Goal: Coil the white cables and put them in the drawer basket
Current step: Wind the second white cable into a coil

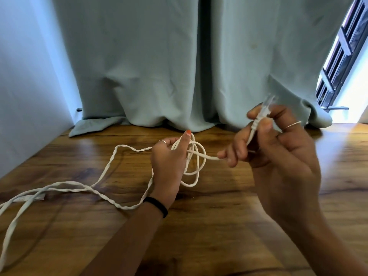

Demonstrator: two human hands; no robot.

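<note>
A long white cable point(103, 172) lies twisted across the wooden floor point(219, 216) and runs off to the left. My left hand point(169, 166) grips a few small loops of the white cable coil point(196, 168) just above the floor. My right hand point(278, 148) is raised to the right and pinches the cable's end, with the clear connector plug point(267, 103) sticking up past my fingers. A short taut stretch of cable joins the two hands. A second connector point(29, 198) lies at the far left. No drawer basket is in view.
Pale green curtains point(179, 66) hang down to the floor straight ahead. A white wall point(23, 86) stands on the left. A barred window point(342, 56) lets in bright light at the right.
</note>
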